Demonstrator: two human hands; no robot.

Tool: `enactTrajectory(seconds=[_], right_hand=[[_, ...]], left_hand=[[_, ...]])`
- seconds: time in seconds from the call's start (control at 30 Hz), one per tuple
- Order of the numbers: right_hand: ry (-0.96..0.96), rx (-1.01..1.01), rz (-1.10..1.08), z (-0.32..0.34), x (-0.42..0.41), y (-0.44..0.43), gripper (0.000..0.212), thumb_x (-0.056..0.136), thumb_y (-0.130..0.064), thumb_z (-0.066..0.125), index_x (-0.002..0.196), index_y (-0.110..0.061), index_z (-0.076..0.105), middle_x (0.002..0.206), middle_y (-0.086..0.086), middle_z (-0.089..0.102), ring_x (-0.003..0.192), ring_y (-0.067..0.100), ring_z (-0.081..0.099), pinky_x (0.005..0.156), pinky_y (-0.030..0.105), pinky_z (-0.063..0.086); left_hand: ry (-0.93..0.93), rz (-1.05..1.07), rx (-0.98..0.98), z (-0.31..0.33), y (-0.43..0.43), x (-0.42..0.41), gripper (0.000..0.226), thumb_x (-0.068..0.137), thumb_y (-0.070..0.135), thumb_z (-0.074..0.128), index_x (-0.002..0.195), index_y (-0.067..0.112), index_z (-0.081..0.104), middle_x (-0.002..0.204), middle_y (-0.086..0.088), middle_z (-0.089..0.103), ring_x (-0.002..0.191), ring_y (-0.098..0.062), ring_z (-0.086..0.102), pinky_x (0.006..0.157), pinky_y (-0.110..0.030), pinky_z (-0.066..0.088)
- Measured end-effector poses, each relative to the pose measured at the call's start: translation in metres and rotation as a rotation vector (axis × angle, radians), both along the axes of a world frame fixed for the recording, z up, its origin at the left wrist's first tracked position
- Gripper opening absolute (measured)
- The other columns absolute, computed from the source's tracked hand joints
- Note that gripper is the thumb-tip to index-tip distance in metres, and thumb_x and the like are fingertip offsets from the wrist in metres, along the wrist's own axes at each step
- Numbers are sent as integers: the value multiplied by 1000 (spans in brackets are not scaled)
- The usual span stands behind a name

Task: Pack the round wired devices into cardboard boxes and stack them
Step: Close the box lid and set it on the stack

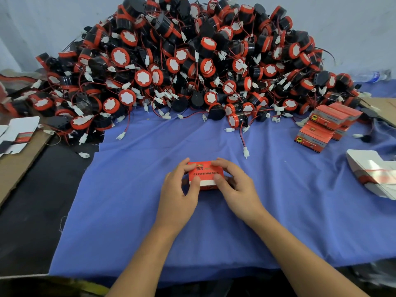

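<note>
Hands (179,189) (235,187) grip a red, white-striped printed box (205,171).

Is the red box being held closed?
Looks closed: the red box shows a flat top, no raised flap; left hand and right hand cover its ends.

Wall (342,28): plain, pale grey-blue, running across the whole back of the view under soft, even light.

Desk (32,211): dark, near-black top, showing at the near left.

Blue cloth (150,221): one, spread over most of the desk, lightly creased, left edge frayed (loose threads hang at the hem).

Brown cardboard sheet (15,168): flat on the desk's left side, lying over the dark top.

Second cardboard sheet (383,106): at the far right edge.

Clear plastic bottle (372,76): blurred, apparently on its side at the foot of the wall, far right.
</note>
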State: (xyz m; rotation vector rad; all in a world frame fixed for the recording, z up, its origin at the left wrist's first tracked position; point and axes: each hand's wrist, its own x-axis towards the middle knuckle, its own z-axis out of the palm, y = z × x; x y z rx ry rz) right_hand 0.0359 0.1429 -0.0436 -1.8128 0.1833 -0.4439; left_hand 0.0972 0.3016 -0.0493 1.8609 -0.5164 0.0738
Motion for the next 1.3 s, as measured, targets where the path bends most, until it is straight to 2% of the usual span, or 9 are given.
enactTrajectory(seconds=[0.1,0.23,0.4,0.5,0.67,0.73,0.87,1.13,1.3], right_hand=[[-44,-56,-32,-2,2,1,33,105,-16,58,121,-43,65,131,-19,63,123,15,62,102,43,53],[-61,-67,-71,-4,4,1,26,104,-33,57,127,-41,66,123,-16,69,113,15,67,94,45,56],[-59,-45,-78,-2,3,3,24,104,-32,60,122,-44,70,123,-17,70,118,14,66,95,41,56],[-86,-67,-89,0,2,3,22,103,-32,61,116,-47,71,127,-17,68,126,3,59,94,27,54],[-108,-86,-109,1,1,4,27,99,-15,67,115,-36,73,137,-3,62,119,-8,59,92,20,54],[-106,-130,-124,1,1,4,25,98,-13,68,118,-27,76,136,-3,63,122,-9,57,96,15,50],[-158,-263,-212,0,-1,7,23,95,-9,71,117,-15,78,130,-3,64,118,-14,55,97,7,42],[-198,-458,-302,4,-8,16,11,96,-8,72,104,-9,78,92,-6,59,85,6,61,80,10,45],[-167,-522,-324,4,-5,19,6,99,-8,68,98,-6,73,86,2,57,76,20,61,73,31,50]], left_hand=[[-75,-10,12,0,-1,-1,28,103,18,60,125,35,63,137,27,52,124,-9,53,106,-34,46],[-71,19,-52,0,-1,-2,24,103,33,56,125,39,64,135,20,59,129,-9,53,107,-42,47],[-62,63,-50,6,-2,-6,22,99,43,53,118,50,62,127,34,55,126,-7,56,105,-42,49],[-95,79,-58,7,-3,-7,21,100,41,53,114,43,68,120,38,58,123,-11,59,101,-43,51],[-115,132,4,1,-4,-6,24,100,13,66,120,21,75,142,1,60,132,-18,55,108,-45,48],[-146,146,16,3,-4,-7,22,97,10,69,116,18,77,136,-2,63,126,-21,58,108,-38,48],[-248,204,58,11,-1,-13,12,91,5,75,97,14,79,109,2,64,103,-24,60,93,-7,37],[-406,223,156,13,-3,-25,16,89,-8,73,99,5,76,93,-1,60,89,-20,55,88,-6,36],[-433,203,249,10,-4,-28,21,90,-2,68,106,12,72,94,3,52,89,-22,54,79,-24,43]])
